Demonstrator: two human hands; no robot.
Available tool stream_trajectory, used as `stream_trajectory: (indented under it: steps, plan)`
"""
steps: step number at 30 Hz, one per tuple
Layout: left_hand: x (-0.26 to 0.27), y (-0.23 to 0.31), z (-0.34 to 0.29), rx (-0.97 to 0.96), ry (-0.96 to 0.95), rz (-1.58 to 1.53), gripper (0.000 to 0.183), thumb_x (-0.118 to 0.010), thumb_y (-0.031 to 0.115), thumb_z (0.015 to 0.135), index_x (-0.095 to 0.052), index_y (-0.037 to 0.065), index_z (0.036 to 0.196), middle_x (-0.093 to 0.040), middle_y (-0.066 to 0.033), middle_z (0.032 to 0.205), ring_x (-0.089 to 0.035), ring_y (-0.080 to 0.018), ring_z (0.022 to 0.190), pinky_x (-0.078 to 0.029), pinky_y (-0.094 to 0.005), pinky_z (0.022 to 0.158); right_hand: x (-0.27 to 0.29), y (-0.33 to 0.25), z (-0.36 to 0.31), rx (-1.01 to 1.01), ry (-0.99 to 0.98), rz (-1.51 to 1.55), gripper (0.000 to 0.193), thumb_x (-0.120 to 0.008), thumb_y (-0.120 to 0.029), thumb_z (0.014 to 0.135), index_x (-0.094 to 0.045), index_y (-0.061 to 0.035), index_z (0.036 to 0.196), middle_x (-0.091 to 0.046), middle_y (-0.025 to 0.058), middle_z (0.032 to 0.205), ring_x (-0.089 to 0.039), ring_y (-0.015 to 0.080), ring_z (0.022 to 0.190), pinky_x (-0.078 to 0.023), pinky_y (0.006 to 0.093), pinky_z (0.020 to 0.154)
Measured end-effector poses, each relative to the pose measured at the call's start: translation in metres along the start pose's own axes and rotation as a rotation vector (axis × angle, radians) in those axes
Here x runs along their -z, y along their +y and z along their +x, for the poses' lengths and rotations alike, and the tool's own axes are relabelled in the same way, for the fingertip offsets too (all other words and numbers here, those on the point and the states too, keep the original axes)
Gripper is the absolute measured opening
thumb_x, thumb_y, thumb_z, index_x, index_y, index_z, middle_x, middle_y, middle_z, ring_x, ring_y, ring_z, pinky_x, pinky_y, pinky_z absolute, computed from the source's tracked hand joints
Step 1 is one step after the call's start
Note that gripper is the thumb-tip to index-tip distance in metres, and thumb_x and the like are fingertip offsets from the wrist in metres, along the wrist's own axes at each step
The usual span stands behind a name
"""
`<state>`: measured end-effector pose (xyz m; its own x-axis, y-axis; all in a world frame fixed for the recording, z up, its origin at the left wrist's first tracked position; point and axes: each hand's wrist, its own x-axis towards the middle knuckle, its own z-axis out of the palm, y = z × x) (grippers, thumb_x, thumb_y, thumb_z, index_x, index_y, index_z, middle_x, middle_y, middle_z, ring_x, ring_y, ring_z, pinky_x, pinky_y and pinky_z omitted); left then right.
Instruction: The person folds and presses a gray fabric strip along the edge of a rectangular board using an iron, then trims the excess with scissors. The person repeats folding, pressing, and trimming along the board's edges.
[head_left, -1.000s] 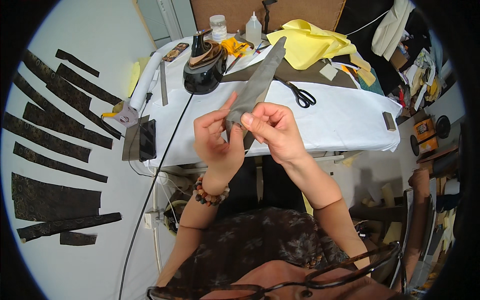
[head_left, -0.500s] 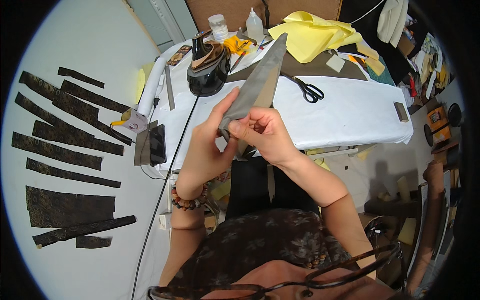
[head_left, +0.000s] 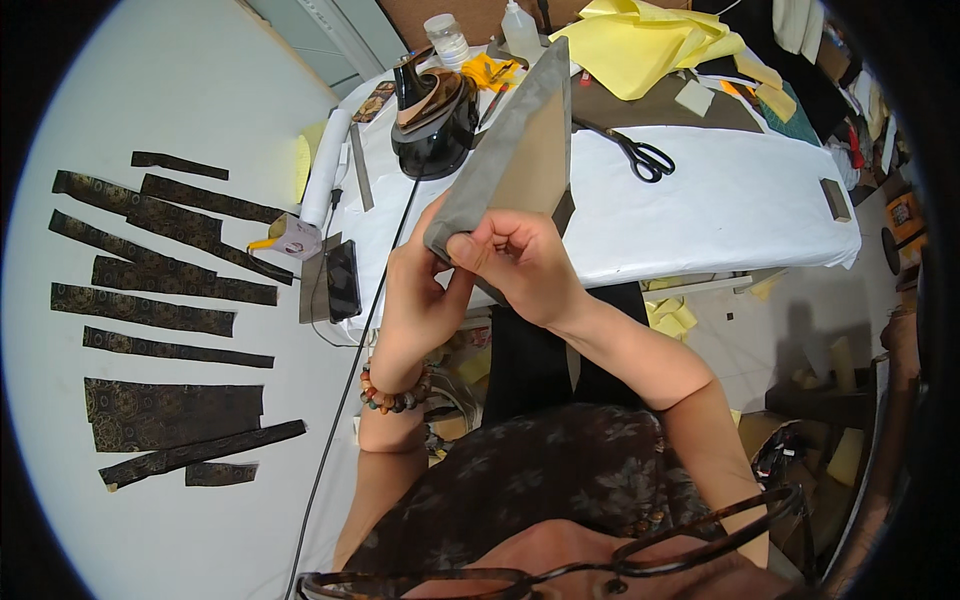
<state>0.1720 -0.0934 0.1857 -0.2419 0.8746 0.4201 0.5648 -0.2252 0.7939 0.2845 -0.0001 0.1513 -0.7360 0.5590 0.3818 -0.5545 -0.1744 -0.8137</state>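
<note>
Far left of frame, we have patterned dark fabric strips [head_left: 145, 308] laid out on a white surface. Right of those: white roll [head_left: 325, 172], then black phone [head_left: 343, 280] at the near left corner of the table, flat metal ruler [head_left: 361, 168] above it. Black cable [head_left: 345, 425] runs from the lower edge up to the iron [head_left: 434, 130], upper left of centre.

Centre: our left hand [head_left: 425, 290], beaded bracelet [head_left: 395, 390] on the wrist, grips the lower end of the fabric-edged panel [head_left: 525, 155], fingers partly hidden behind it, thumb at the bottom. Panel is held tilted, far tip toward upper centre, grey edging, tan face. Our right hand [head_left: 525, 262], just right, pinches the panel's lower corner, thumb on the edging, fingers curled.

Behind the panel's top, we see the squeeze bottle [head_left: 520, 32]. Right of it: black scissors [head_left: 640, 155], partly on the white cover [head_left: 720, 215]; crumpled yellow sheet [head_left: 655, 50] beyond. Small grey block [head_left: 834, 200] sits near the cover's right edge.
</note>
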Motion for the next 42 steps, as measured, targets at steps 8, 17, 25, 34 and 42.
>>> stream_trajectory:
  steps: [8,17,25,34,42]
  plan:
    - [0.005,-0.003,0.001,-0.043,-0.005,0.015,0.054,-0.058,-0.007,0.083,-0.049,-0.003,0.136,-0.068,-0.0119,0.095,-0.065,-0.0135,0.091,-0.054,-0.0284,0.079,-0.003,0.011,0.009,-0.053,-0.011,0.021,0.024,-0.067,-0.017,0.097,-0.061,-0.0020,0.079,-0.061,-0.0042,0.070,-0.049,-0.0007,0.062,-0.038,0.0178,0.055]
    - [0.013,0.006,0.006,0.094,0.029,-0.064,0.043,-0.037,0.026,0.107,-0.054,-0.008,0.127,-0.067,-0.0139,0.082,-0.059,-0.0189,0.073,-0.048,-0.0313,0.069,-0.008,0.019,0.013,0.040,0.030,-0.017,0.028,-0.066,-0.017,0.097,-0.058,-0.0021,0.075,-0.051,-0.0074,0.062,-0.039,-0.0017,0.055,-0.028,0.0208,0.047]
    - [0.021,0.001,0.008,0.020,-0.066,0.088,0.036,-0.040,0.021,0.107,-0.053,-0.008,0.126,-0.062,-0.0132,0.071,-0.056,-0.0201,0.058,-0.046,-0.0321,0.058,0.000,0.006,0.003,0.027,-0.030,-0.149,0.024,-0.063,-0.020,0.099,-0.063,0.0006,0.086,-0.058,-0.0037,0.068,-0.048,0.0021,0.063,-0.038,0.0217,0.055]
    - [0.013,0.018,0.006,-0.087,-0.111,0.192,0.034,-0.050,0.006,0.102,-0.048,-0.007,0.133,-0.056,-0.0113,0.065,-0.046,-0.0174,0.051,-0.039,-0.0276,0.051,0.008,-0.017,-0.001,0.028,0.030,-0.288,0.037,-0.061,-0.024,0.099,-0.071,0.0039,0.077,-0.056,-0.0018,0.056,-0.046,0.0030,0.056,-0.036,0.0234,0.050]
    - [0.016,0.017,0.006,-0.009,-0.099,0.228,0.037,-0.051,0.004,0.100,-0.045,-0.005,0.136,-0.049,-0.0102,0.058,-0.042,-0.0187,0.049,-0.037,-0.0297,0.050,0.019,-0.003,-0.005,0.143,0.323,-0.311,0.042,-0.061,-0.025,0.100,-0.062,0.0023,0.068,-0.058,-0.0010,0.060,-0.050,0.0043,0.059,-0.040,0.0234,0.054]
